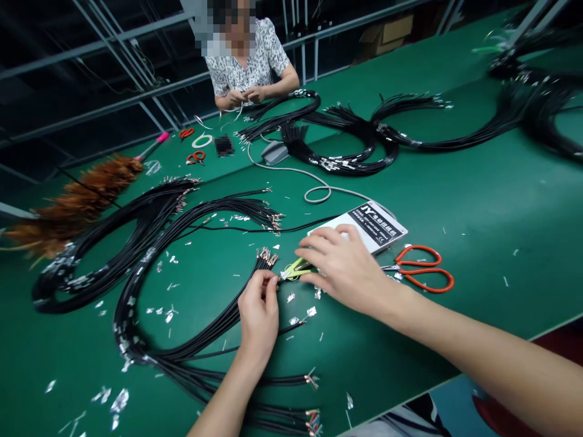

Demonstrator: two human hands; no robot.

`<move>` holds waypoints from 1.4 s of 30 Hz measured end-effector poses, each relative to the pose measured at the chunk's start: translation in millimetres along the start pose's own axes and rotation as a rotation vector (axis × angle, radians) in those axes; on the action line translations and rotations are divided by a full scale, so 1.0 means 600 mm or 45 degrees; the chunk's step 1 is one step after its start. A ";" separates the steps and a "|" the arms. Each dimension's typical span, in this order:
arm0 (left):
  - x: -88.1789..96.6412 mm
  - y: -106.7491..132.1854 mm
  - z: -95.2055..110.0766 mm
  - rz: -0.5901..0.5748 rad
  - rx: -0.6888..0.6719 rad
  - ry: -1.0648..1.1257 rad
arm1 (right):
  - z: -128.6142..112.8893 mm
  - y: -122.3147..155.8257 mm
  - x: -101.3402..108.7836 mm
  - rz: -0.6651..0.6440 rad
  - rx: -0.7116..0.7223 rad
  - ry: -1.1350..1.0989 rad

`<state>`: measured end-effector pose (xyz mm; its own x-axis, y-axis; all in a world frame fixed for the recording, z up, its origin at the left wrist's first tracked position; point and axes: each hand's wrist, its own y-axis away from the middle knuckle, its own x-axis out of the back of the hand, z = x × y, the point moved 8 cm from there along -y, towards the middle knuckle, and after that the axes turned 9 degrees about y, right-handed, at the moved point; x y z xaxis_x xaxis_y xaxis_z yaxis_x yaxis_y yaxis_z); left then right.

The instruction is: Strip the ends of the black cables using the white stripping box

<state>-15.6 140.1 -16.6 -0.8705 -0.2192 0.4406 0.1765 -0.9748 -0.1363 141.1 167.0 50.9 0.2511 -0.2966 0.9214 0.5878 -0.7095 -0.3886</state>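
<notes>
My left hand (259,309) is closed in a pinch at the end of a black cable, whose tip is mostly hidden by the fingers. Just right of it is a yellow-green clip (297,269), its narrow end close to my left fingertips. My right hand (341,264) has thumb and fingers closed around the clip's wide end, in front of a white box with a black label (378,227). Beside my left hand, a bundle of black cables (218,325) ends in stripped, coppery wire tips.
Orange-handled scissors (423,270) lie right of the box. Coiled black cable bundles (346,161) cover the far side, with more at left. A grey pedal (274,153), foil scraps (121,400) and a feather duster (91,191) are on the green table. Opposite sits a person (250,67), hands together.
</notes>
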 end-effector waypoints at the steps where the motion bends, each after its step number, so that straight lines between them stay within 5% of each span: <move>1: 0.001 0.000 0.000 0.001 -0.005 0.001 | 0.016 0.016 0.016 0.091 -0.073 -0.058; 4: 0.004 -0.001 0.001 0.001 -0.026 0.008 | 0.064 0.080 0.055 0.376 -0.330 -0.172; 8: 0.005 -0.002 0.004 0.000 -0.056 0.003 | 0.057 0.128 0.047 0.373 -0.294 -0.222; 17: 0.018 0.007 0.008 -0.012 -0.079 -0.066 | 0.048 0.122 0.034 0.382 -0.227 -0.018; 22: 0.033 0.031 0.019 -0.035 -0.054 -0.037 | 0.041 0.126 0.042 0.402 -0.243 -0.140; 25: 0.038 0.059 0.027 -0.175 -0.094 -0.054 | 0.013 0.124 0.042 0.385 -0.191 -0.335; 29: 0.047 0.114 0.032 -0.431 -0.246 -0.252 | -0.037 0.112 0.013 0.161 -0.159 -0.731; 33: 0.064 0.147 0.028 -0.566 -0.217 -0.236 | -0.092 0.103 -0.019 -0.173 -0.163 -1.095; 38: 0.086 0.095 0.035 -0.277 -0.301 -0.460 | -0.175 0.112 -0.027 -0.540 0.115 -1.263; 42: 0.076 0.044 0.030 -0.153 -0.441 -0.784 | -0.200 0.121 -0.024 -0.595 0.253 -1.279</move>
<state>-42.3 103.8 15.5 -0.4392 -0.1937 0.8773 -0.1495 -0.9471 -0.2839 87.7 43.0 9.9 0.4273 0.6846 0.5905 0.8759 -0.4754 -0.0826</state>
